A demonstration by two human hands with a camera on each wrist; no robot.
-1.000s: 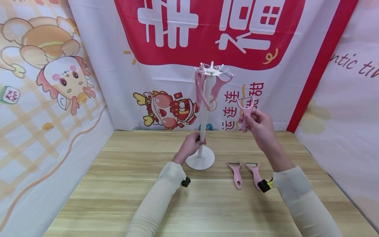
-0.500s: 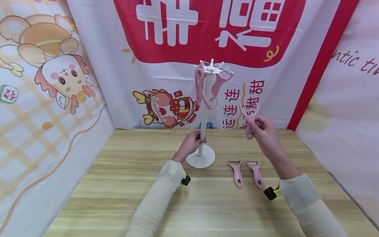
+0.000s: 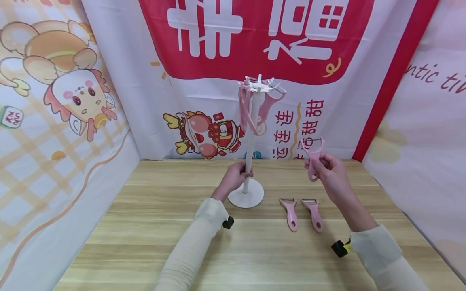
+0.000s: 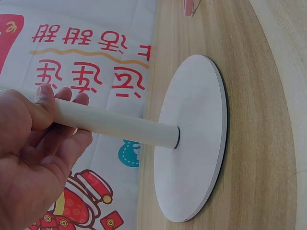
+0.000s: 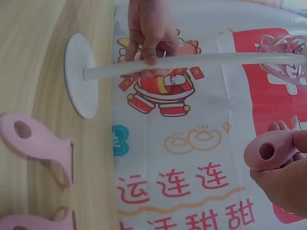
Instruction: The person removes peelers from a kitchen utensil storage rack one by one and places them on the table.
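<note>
My left hand [image 3: 234, 177] grips the lower pole of a white stand [image 3: 251, 141], whose round base [image 4: 192, 139] rests on the table. In the right wrist view its fingers wrap the pole from above. Several pink peelers [image 3: 247, 109] hang from hooks at the stand's top, overlapping one another. To the right of the stand, raised over the table, my right hand [image 3: 329, 171] pinches a pink peeler [image 3: 312, 155] by its handle, blade end up. The handle's hole [image 5: 266, 151] faces the right wrist camera.
Two more pink peelers, a left one [image 3: 289, 214] and a right one [image 3: 313, 214], lie side by side on the wooden table [image 3: 145, 242], right of the base. Behind stands a printed cloth backdrop [image 3: 204, 97], with a patterned cloth wall [image 3: 73, 161] at the left.
My right hand has moved down and to the right, away from the stand's top, with the peeler in its fingers. The left hand has stayed on the pole.
</note>
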